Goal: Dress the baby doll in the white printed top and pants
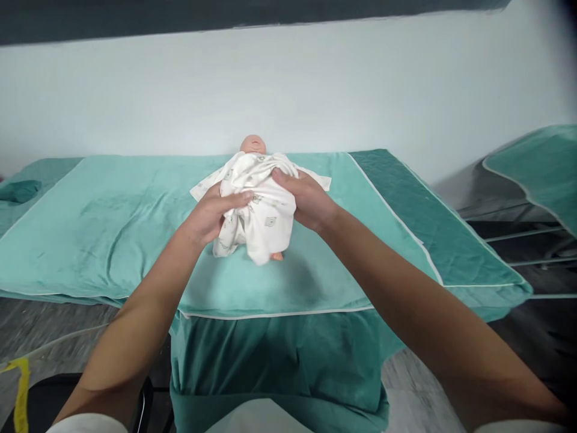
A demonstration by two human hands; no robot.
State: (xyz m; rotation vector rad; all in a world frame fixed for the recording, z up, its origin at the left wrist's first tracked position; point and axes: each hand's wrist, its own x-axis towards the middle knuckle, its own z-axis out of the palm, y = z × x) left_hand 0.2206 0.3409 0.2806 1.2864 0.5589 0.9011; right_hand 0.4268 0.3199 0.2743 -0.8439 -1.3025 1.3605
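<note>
White printed infant garment (pixel 256 225) draped over a baby doll (pixel 253 144), on or just above the green bed cover (pixel 121 216), head toward the wall (pixel 288 90). The cloth looks light, soft and pliable, best held by its gathered sides. The left hand (pixel 211 213) and right hand (pixel 312 198) grip opposite sides, thumbs on top; whether they also clasp the body beneath cannot be told. Both forearms reach forward, converging.

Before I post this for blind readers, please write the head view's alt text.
Left hand and right hand hold a printed white garment over a doll on a green cover. The doll's head and apparently one foot show; a pale wall stands behind.
</note>
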